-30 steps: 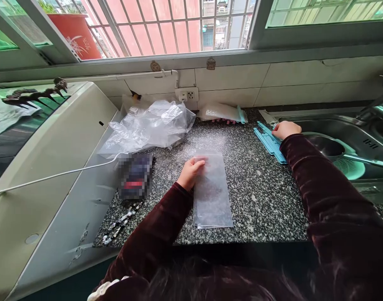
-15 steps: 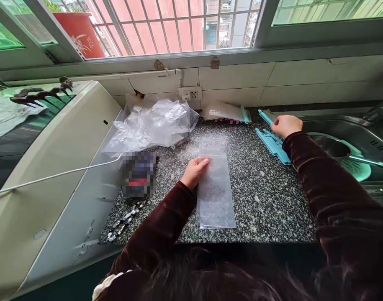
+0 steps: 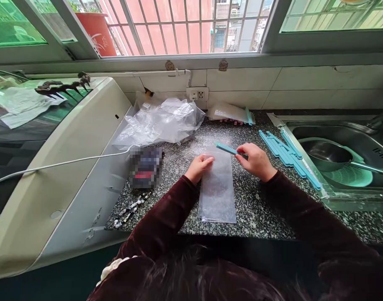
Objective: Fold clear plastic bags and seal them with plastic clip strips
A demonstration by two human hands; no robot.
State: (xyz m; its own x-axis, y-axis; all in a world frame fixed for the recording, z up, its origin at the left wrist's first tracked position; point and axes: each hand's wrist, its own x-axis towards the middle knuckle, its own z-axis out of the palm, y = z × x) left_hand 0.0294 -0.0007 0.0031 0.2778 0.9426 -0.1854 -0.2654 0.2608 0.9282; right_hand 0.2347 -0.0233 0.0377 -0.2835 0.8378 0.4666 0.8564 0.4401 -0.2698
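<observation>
My left hand (image 3: 200, 168) pinches the upper left edge of a clear plastic bag (image 3: 218, 192), which lies lengthwise on the speckled counter. Between the closed fingers of my right hand (image 3: 256, 161) is a slim turquoise plastic strip (image 3: 225, 147), its far end reaching left over the top of the bag. Whether the strip touches the bag I cannot tell. More turquoise strips (image 3: 282, 152) lie in a loose pile to the right, beside the sink.
Crumpled clear plastic (image 3: 163, 121) lies at the back left, near a blurred dark object (image 3: 146, 168). Filled bags (image 3: 229, 113) rest against the wall. A white cable (image 3: 81, 161) crosses from the left. At right, the sink (image 3: 291, 125) holds a pan (image 3: 327, 155).
My right hand has come left from the strip pile, bringing one turquoise strip to the top of the bag. My left hand still pinches the bag. The view has shifted slightly.
</observation>
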